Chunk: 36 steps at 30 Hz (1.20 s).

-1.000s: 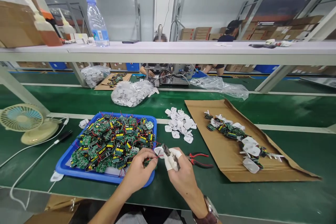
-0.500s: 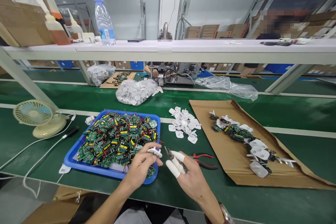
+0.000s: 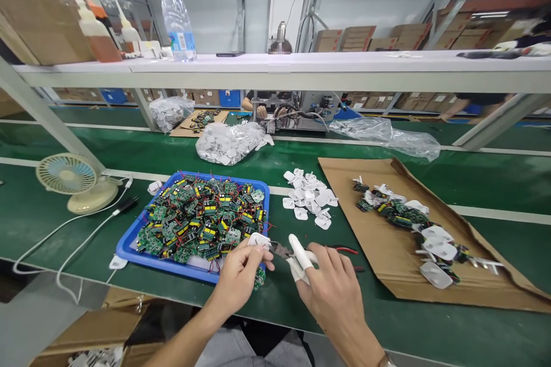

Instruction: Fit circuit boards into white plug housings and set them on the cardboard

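Note:
My left hand (image 3: 240, 273) pinches a small white plug shell (image 3: 259, 239) with a green circuit board (image 3: 259, 278) hanging under it, just off the near right corner of the blue tray (image 3: 129, 248) of circuit boards. My right hand (image 3: 331, 289), with white finger cots on two fingers, grips small cutters (image 3: 282, 250) whose tip points at the shell. Red-handled pliers (image 3: 344, 250) lie on the belt behind my right hand.
Loose white plug shells (image 3: 307, 198) lie beyond my hands. A cardboard sheet (image 3: 370, 241) at right carries assembled pieces. A small fan (image 3: 69, 179) and white cable (image 3: 64, 229) sit at left. A bag of shells (image 3: 228, 143) lies farther back. A water bottle (image 3: 176, 14) stands on the shelf.
Both hands have shifted slightly right and forward. The cutter tip has come closer to the white shell in my left hand. The camera has tilted and moved right.

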Available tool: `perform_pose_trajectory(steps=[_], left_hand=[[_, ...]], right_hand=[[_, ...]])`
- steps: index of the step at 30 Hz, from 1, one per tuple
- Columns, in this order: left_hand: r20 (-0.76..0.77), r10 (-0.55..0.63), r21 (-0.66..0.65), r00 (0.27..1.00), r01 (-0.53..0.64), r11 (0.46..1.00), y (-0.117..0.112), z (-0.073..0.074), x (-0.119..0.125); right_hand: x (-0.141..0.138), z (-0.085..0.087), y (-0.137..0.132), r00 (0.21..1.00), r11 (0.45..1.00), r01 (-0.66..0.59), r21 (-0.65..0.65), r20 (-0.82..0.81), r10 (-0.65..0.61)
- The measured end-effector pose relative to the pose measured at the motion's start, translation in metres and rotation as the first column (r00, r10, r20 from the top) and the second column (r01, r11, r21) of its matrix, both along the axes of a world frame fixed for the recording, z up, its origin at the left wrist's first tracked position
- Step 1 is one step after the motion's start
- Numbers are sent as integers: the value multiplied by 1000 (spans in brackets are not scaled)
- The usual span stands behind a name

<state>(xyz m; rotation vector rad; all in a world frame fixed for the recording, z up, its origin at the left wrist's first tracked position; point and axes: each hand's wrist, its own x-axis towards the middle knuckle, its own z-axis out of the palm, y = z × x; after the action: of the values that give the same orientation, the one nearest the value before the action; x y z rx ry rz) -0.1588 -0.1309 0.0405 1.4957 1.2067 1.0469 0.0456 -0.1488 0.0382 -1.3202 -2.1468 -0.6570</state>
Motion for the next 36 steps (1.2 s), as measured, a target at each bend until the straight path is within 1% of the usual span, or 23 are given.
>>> perform_pose_trajectory(steps=[3, 8, 13, 17, 19, 20, 21, 22, 24, 25, 26, 27, 28, 30, 31, 32, 34, 36], left_hand=[[-39, 2, 40, 999, 0, 999, -4, -2, 1], [-111, -2, 126, 994, 16, 992, -8, -1, 3], [-187, -34, 175, 982, 68, 982, -11, 2, 4], [-212, -61, 221, 975, 108, 969, -11, 2, 1], [-217, -92, 245, 972, 145, 959, -11, 2, -2], [-217, -105, 254, 970, 160, 954, -10, 2, -3], [-205, -123, 255, 971, 175, 951, -10, 3, -5], [-177, -147, 249, 973, 188, 950, -9, 3, -6], [-89, -202, 235, 975, 217, 948, -7, 4, -7], [-45, -228, 235, 973, 233, 944, -6, 4, -7], [-14, -247, 242, 969, 243, 939, -5, 5, -7], [1, -254, 254, 967, 245, 936, -4, 5, -7], [3, -252, 267, 968, 242, 933, -4, 5, -8], [-9, -244, 264, 970, 238, 935, -3, 6, -9], [-21, -240, 250, 971, 237, 939, -3, 6, -10], [-37, -237, 231, 971, 239, 943, -3, 6, -10], [-84, -236, 192, 968, 248, 949, -4, 7, -11], [-132, -234, 169, 963, 254, 952, -6, 9, -11]], right_hand=[[-2, 2, -2, 997, 999, 34, 10, 76, -34], [-7, 6, -4, 996, 995, 82, -50, 45, -80], [-8, 9, -5, 994, 995, 92, -37, 55, -89], [-2, 3, -3, 999, 997, 33, -77, -2, -34], [1, -1, -2, 996, 990, -24, -138, -89, 11], [2, -3, -2, 987, 980, -69, -189, -153, 40], [2, -4, -2, 969, 957, -133, -257, -235, 72], [2, -5, -2, 937, 917, -216, -335, -334, 98], [-2, -6, -3, 838, 785, -404, -470, -534, 112], [-4, -6, -4, 789, 721, -476, -503, -607, 97], [-5, -7, -4, 752, 687, -518, -510, -655, 80], [-6, -8, -3, 733, 693, -524, -496, -677, 70], [-5, -9, -2, 732, 732, -502, -461, -677, 75], [0, -9, 0, 772, 857, -394, -333, -626, 111], [4, -8, 1, 807, 909, -330, -255, -575, 132], [7, -6, 2, 849, 946, -270, -180, -508, 146], [11, 1, 1, 928, 984, -166, -71, -348, 132], [11, 8, -1, 976, 994, -100, -31, -198, 92]])
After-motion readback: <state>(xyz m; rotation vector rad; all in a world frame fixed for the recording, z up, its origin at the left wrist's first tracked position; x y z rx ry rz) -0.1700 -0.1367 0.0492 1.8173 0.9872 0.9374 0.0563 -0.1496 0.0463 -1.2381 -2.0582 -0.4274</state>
